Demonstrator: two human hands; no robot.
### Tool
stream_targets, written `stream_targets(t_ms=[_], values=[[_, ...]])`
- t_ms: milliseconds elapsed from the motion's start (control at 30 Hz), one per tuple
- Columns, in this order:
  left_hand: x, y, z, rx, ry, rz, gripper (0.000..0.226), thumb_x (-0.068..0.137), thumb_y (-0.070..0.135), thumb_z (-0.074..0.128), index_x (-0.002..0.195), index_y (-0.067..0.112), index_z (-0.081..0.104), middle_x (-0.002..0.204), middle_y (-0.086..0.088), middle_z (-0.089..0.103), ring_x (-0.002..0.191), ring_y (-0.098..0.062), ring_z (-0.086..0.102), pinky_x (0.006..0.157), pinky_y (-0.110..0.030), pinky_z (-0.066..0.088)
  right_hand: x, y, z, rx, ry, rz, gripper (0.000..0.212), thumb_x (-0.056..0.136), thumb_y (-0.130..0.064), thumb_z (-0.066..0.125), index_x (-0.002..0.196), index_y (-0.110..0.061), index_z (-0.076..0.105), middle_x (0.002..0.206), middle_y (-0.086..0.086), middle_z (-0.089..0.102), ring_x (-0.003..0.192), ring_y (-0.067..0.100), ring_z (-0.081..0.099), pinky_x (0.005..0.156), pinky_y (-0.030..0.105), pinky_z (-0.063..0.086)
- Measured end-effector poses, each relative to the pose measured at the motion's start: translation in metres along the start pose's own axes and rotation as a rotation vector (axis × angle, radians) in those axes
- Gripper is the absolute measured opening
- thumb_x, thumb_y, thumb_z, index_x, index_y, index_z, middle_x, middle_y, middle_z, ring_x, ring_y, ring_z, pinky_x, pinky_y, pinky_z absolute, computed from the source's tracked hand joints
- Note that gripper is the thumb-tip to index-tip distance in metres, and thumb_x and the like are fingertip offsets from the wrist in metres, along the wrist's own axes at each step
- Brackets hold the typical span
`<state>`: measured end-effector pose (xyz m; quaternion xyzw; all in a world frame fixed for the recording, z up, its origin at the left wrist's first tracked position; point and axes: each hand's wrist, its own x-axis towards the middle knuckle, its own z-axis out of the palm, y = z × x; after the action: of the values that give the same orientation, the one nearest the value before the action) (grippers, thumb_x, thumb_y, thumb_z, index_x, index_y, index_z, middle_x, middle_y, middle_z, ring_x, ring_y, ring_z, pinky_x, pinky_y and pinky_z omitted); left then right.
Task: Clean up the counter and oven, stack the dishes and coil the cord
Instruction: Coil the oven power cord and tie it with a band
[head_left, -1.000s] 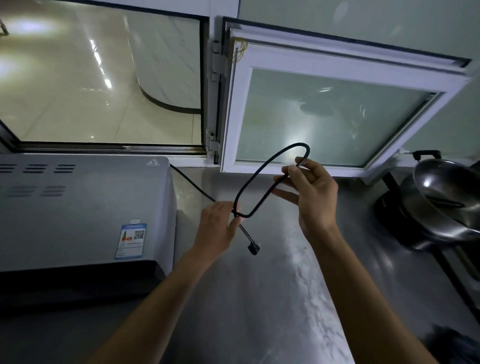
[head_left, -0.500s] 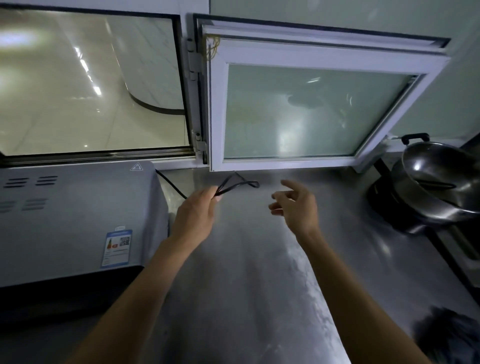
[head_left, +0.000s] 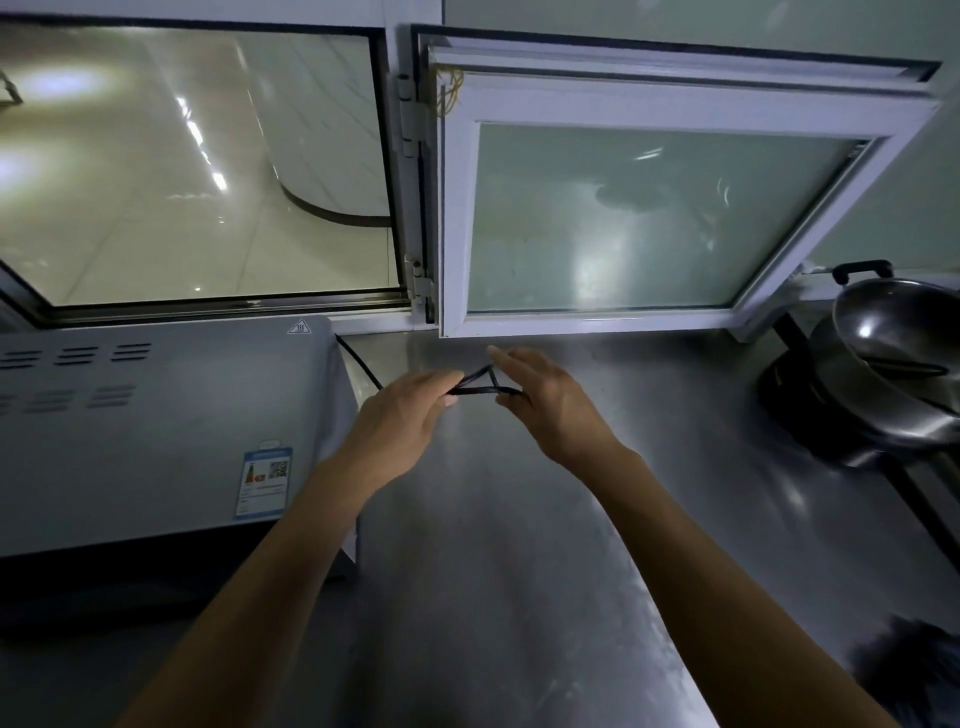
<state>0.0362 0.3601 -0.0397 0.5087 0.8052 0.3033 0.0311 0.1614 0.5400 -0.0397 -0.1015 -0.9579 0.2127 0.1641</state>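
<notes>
A thin black cord runs from behind the grey oven across the steel counter. Its free end is folded into a small flat bundle held just above the counter, near the window sill. My left hand pinches the left end of the bundle. My right hand has its fingers at the right end of the bundle, with the forefinger stretched out over it. The cord's plug is hidden.
A white-framed window pane swings inward over the back of the counter. A steel wok sits on a burner at the right. A dark object lies at the lower right corner.
The wide loop held up by both hands was folded down into a small bundle near the counter. My right hand let go, then came back to the bundle's right end.
</notes>
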Motion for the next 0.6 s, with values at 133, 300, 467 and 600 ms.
stream_targets(t_ms=[133, 300, 467, 600], values=[[-0.001, -0.004, -0.004, -0.032, -0.018, 0.018, 0.032, 0.101, 0.010, 0.052, 0.132, 0.013, 0.058, 0.114, -0.009, 0.067, 0.102, -0.028, 0.062, 0.081, -0.044, 0.052, 0.002, -0.010, 0.002, 0.059, 0.012, -0.027, 0.035, 0.092, -0.012, 0.068, 0.126, -0.008, 0.063, 0.113, 0.012, 0.063, 0.091, 0.027, 0.061, 0.078, 0.042, 0.053], [-0.002, -0.008, 0.001, -0.112, 0.021, -0.040, 0.034, 0.105, 0.023, 0.044, 0.138, 0.024, 0.050, 0.113, -0.001, 0.064, 0.093, -0.016, 0.059, 0.073, -0.030, 0.048, 0.006, -0.020, -0.001, 0.134, 0.096, 0.026, 0.010, 0.093, -0.010, 0.065, 0.100, -0.005, 0.071, 0.087, 0.009, 0.064, 0.074, 0.022, 0.057, 0.067, 0.039, 0.048], [-0.006, -0.017, 0.011, -0.165, 0.025, -0.186, 0.032, 0.106, 0.034, 0.037, 0.134, 0.025, 0.050, 0.103, 0.002, 0.057, 0.083, -0.013, 0.056, 0.066, -0.025, 0.050, 0.005, -0.025, -0.003, 0.224, 0.193, 0.155, 0.008, 0.092, -0.006, 0.063, 0.095, -0.005, 0.070, 0.081, 0.002, 0.062, 0.071, 0.021, 0.058, 0.068, 0.040, 0.050], [-0.009, -0.021, 0.017, -0.089, 0.054, -0.247, 0.035, 0.106, 0.032, 0.032, 0.129, 0.013, 0.050, 0.111, -0.004, 0.056, 0.098, -0.022, 0.056, 0.075, -0.034, 0.043, 0.004, -0.029, -0.008, 0.310, 0.211, 0.291, 0.010, 0.095, -0.010, 0.060, 0.091, -0.005, 0.068, 0.075, 0.005, 0.066, 0.069, 0.025, 0.063, 0.069, 0.046, 0.052]])
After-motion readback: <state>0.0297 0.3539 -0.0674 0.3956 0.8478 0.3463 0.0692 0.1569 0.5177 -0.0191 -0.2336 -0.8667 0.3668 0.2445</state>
